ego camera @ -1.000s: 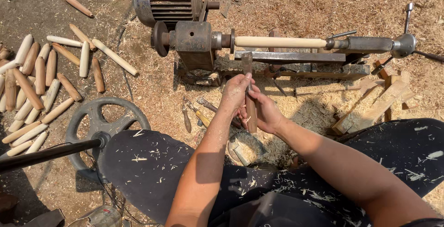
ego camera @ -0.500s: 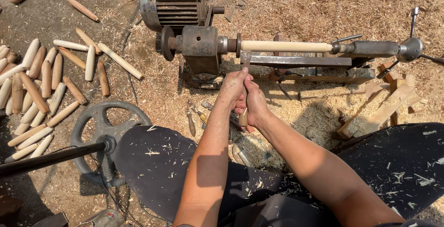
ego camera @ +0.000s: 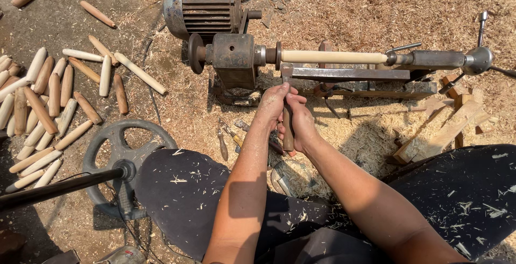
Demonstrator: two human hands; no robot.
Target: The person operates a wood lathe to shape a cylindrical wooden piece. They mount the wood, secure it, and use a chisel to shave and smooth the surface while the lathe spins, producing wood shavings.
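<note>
- The left hand (ego camera: pixel 274 102) and the right hand (ego camera: pixel 298 127) are both closed around one chisel (ego camera: pixel 287 114): the left hand near the blade end, the right hand on the wooden handle lower down.
- The chisel points to 12 o'clock, its tip resting on the flat metal tool rest (ego camera: pixel 349 73) just below the left end of the pale wooden rod (ego camera: pixel 333 57).
- The rod lies level between the rusty headstock (ego camera: pixel 234 54) at 10 o'clock and the tailstock (ego camera: pixel 438 58) at 2 o'clock; whether it is spinning cannot be told.
- Behind the headstock, at 11 o'clock, sits the ribbed motor (ego camera: pixel 201 11).
- At 9 o'clock a heap of turned pegs (ego camera: pixel 48 97) lies on the ground; a metal wheel (ego camera: pixel 115 162) lies at 8 o'clock.
- Risk, as a judgement: if the tip digs in too steeply, it could catch and kick the chisel back, because both hands sit close to the rod.
- Loose shavings (ego camera: pixel 371 140) underfoot could also foul the tools lying there.
</note>
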